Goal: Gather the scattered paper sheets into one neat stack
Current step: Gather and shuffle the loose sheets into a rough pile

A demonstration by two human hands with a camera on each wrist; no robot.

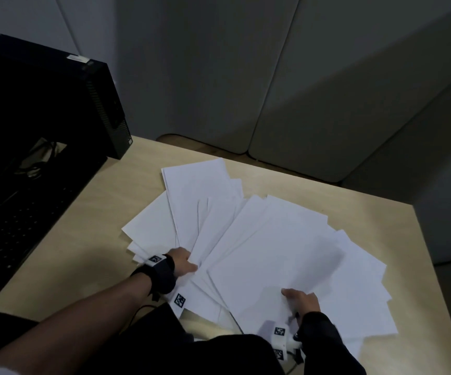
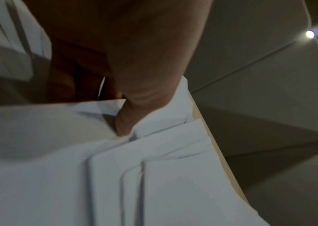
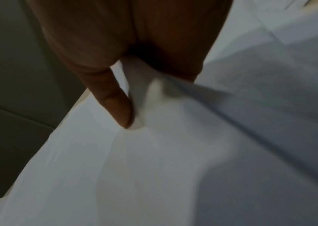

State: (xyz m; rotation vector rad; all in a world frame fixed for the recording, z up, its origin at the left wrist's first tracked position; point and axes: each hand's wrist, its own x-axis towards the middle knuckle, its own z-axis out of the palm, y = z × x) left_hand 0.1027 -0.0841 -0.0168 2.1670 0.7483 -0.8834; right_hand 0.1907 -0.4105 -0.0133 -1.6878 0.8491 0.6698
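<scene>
The left hand forms a grip on the near ends of the left group of paper sheets: in the left wrist view the thumb lies on top of the sheets and presses a crease into them, while the remaining fingers are hidden beneath, so a pinch is the likely hold. The right hand forms a second grip on the near edge of the right group; the right wrist view shows a finger laid on the top sheet and the paper bunched up between finger and palm, consistent with a grasp on several sheets at once. Both holds sit at the near ends, where the sheets converge, probably because that point acts as a pivot from which the far ends can be swung together. From these two points the sheets fan outward across the table, overlapping, with the far corners well apart and some near edges overhanging the table edge toward the person. The stack is therefore not yet formed. A black computer tower and a keyboard stand to the left, apart from the paper.
</scene>
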